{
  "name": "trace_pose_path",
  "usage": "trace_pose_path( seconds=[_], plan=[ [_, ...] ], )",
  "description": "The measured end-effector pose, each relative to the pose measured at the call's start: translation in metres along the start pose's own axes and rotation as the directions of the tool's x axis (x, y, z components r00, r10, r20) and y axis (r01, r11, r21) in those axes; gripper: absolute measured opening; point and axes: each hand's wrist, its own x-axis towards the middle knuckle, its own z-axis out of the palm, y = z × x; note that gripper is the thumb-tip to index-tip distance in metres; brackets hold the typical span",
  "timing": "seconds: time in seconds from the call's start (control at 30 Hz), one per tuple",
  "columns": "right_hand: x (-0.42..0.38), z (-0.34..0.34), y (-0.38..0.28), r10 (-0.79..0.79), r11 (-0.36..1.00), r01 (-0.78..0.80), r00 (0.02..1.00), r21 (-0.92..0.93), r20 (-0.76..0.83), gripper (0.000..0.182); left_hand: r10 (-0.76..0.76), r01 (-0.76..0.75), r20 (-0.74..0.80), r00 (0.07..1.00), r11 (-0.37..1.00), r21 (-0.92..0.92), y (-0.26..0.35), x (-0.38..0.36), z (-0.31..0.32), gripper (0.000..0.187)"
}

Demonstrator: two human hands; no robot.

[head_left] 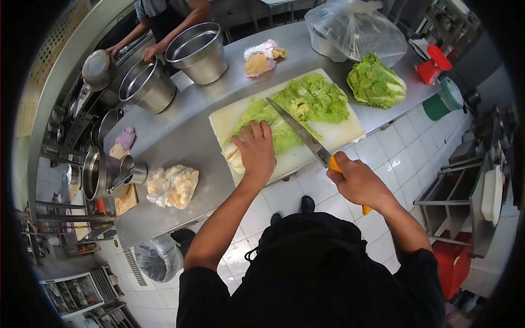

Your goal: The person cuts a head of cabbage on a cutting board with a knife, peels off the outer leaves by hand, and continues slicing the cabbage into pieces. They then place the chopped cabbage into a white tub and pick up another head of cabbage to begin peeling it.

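Note:
My right hand point(358, 180) is closed around the yellow handle of a long kitchen knife point(301, 131), its blade slanting up and left over the cutting board. My left hand point(256, 150) rests with bent fingers on a piece of Chinese cabbage point(235, 156), holding it against the board near the white stem end. Cut green leaves point(322, 101) are spread across the far part of the white cutting board point(342, 136). A whole Chinese cabbage point(376, 82) lies on the steel table just right of the board.
Beyond the board are crumpled cloths point(261, 59) and a bowl in a clear plastic bag point(355, 33). Steel pots point(198, 54) stand at the back left, where another person's hand point(153, 52) touches one. A bag of pale pieces point(173, 186) sits left of me.

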Motion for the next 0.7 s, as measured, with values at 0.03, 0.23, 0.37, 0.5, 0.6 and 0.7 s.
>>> trace_pose_path(
  seconds=[0.03,0.23,0.37,0.5,0.6,0.7],
  plan=[
    [0.001,0.000,-0.001,-0.006,1.000,0.005,1.000,-0.022,-0.016,0.031,0.007,-0.006,-0.029,1.000,1.000,0.026,0.002,-0.003,0.001,0.074],
    [-0.002,0.003,-0.007,-0.020,0.998,0.017,0.999,-0.068,-0.046,0.032,-0.001,0.003,-0.034,0.999,0.998,0.056,0.003,-0.007,0.006,0.076],
    [0.002,0.014,-0.005,-0.010,0.999,0.009,1.000,-0.046,-0.022,0.032,0.025,-0.008,0.110,0.994,0.988,-0.154,-0.013,-0.004,-0.001,0.104],
    [0.007,0.019,-0.008,0.009,0.999,-0.009,1.000,-0.032,0.001,0.032,0.018,0.076,0.333,0.943,0.960,-0.268,-0.052,0.014,-0.016,0.151],
    [0.010,0.017,-0.015,-0.027,0.999,0.027,1.000,-0.032,-0.001,0.030,-0.009,0.118,0.509,0.861,0.976,-0.183,-0.060,0.032,-0.025,0.157],
    [0.010,0.016,-0.019,-0.004,0.999,0.004,1.000,-0.041,0.009,0.031,0.168,0.240,0.640,0.750,0.833,-0.499,-0.076,0.042,-0.012,0.153]
  ],
)
